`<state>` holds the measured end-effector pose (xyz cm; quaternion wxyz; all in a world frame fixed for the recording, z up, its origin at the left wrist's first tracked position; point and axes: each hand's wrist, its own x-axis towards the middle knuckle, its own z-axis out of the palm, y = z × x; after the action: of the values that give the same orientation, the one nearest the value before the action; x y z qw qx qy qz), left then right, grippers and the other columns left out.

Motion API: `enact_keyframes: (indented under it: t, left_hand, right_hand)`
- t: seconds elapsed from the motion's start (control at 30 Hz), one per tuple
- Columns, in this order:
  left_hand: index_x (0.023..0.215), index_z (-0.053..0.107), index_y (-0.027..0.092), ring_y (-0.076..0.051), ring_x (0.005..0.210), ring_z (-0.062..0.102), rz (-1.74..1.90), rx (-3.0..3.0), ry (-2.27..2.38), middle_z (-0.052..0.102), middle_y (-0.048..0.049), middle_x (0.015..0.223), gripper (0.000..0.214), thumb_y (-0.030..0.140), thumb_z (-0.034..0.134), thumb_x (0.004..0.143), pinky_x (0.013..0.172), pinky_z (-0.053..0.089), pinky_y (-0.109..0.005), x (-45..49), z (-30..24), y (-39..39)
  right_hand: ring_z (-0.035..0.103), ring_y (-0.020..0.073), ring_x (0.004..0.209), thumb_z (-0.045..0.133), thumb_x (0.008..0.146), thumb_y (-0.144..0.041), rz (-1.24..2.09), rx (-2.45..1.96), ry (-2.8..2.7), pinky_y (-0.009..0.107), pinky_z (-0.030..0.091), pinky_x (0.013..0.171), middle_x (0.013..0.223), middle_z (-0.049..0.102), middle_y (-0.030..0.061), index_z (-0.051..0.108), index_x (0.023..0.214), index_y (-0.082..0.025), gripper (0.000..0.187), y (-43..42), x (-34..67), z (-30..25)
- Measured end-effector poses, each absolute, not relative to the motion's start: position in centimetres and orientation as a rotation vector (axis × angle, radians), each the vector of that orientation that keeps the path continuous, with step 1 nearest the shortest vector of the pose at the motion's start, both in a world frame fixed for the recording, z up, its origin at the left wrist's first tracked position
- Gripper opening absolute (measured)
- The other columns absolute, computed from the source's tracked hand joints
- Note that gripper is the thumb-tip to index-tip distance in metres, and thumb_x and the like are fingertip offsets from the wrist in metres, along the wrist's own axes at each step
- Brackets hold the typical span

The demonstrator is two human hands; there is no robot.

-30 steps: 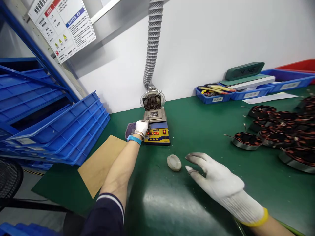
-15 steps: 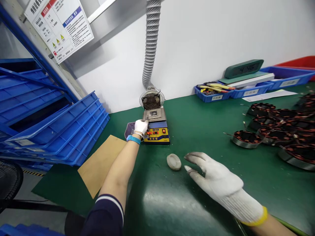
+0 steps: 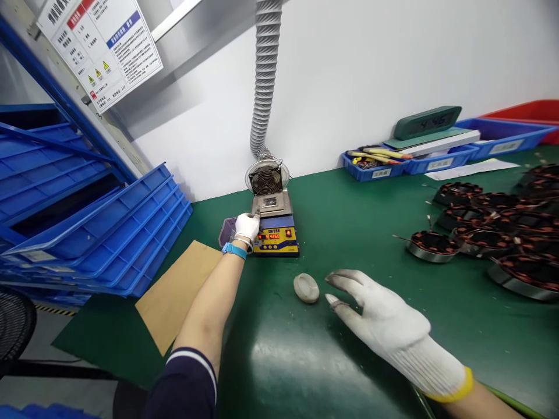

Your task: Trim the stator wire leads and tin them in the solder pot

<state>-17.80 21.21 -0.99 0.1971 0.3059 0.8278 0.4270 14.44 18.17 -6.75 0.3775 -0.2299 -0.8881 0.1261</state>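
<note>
My gloved left hand (image 3: 247, 226) is stretched out to the left side of a solder pot (image 3: 275, 240) with a yellow and blue front and a lit red display. Its fingers are bent together at the pot's metal top; what they hold, if anything, is too small to make out. Behind the pot's top stands a round fan guard (image 3: 266, 181). Over the bench hovers my gloved right hand (image 3: 378, 314), thumb and fingers apart, holding nothing. Just left of its fingertips lies a small whitish round dish (image 3: 306, 288), not touched.
Several wound copper stators (image 3: 432, 245) stand on the right of the green bench. Blue trays (image 3: 375, 171) with tools and a dark green clock (image 3: 428, 123) line the wall. Stacked blue crates (image 3: 131, 233) and a brown sheet (image 3: 179, 294) are at left. A grey hose (image 3: 265, 81) hangs behind the pot.
The view has shifted slightly, and the digits on the pot's display differ. Both hands keep nearly the same pose and place.
</note>
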Motion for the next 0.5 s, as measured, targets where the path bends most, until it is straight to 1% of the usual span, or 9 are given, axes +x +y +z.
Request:
enact_keyframes:
  t: [0.17, 0.37, 0.5]
  left_hand:
    - [0.124, 0.061, 0.015, -0.023, 0.105, 0.065, 1.206, 0.853, 2.267, 0.063, -0.0103, 0.123, 0.036, 0.039, 0.063, 0.097, 0.089, 0.058, -0.043, -17.8, -0.6, 21.9]
    - [0.124, 0.061, 0.016, -0.024, 0.106, 0.065, 1.218, 0.863, 2.286, 0.063, -0.0099, 0.124, 0.036, 0.039, 0.063, 0.097, 0.09, 0.058, -0.045, -18.7, -0.3, 21.0]
    - [0.124, 0.061, 0.016, -0.024, 0.106, 0.065, 1.181, 0.839, 2.278, 0.063, -0.0101, 0.124, 0.036, 0.039, 0.063, 0.097, 0.09, 0.058, -0.044, -18.8, -0.5, 20.7]
  right_hand:
    - [0.075, 0.0224, 0.087, 0.052, 0.091, -0.032, 0.304, -0.597, -2.277, 0.032, 0.063, 0.076, 0.106, 0.075, 0.01, 0.072, 0.103, -0.021, 0.026, 18.1, 14.4, -6.7]
    - [0.075, 0.0235, 0.086, 0.051, 0.089, -0.033, 0.302, -0.639, -2.283, 0.034, 0.063, 0.076, 0.107, 0.075, 0.0107, 0.072, 0.104, -0.02, 0.028, 18.2, 14.4, -6.7]
    - [0.075, 0.0228, 0.087, 0.051, 0.089, -0.032, 0.334, -0.606, -2.284, 0.033, 0.063, 0.075, 0.107, 0.075, 0.0107, 0.072, 0.103, -0.021, 0.027, 18.1, 14.4, -6.8]
